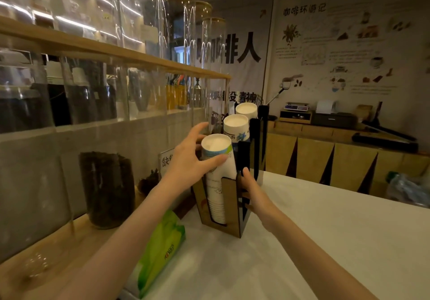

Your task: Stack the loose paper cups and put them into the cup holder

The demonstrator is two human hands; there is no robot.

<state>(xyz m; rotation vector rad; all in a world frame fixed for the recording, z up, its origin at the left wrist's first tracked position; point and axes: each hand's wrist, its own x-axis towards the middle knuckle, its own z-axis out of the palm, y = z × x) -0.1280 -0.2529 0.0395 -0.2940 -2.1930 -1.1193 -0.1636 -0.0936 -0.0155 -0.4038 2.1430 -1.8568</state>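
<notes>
I see the cup stack (217, 160) standing upside down in the nearest slot of the cup holder (229, 206) on the white table (325, 241). My left hand (193, 160) wraps it, fingers curled; my right hand (250, 188) grips the holder's right wall. A green packet (160, 251) lies near left; open table stretches right.

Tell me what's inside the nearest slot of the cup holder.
A stack of upside-down paper cups fills the cup holder slot, the left hand gripping its top. The stack's base is hidden behind the front panel.
</notes>
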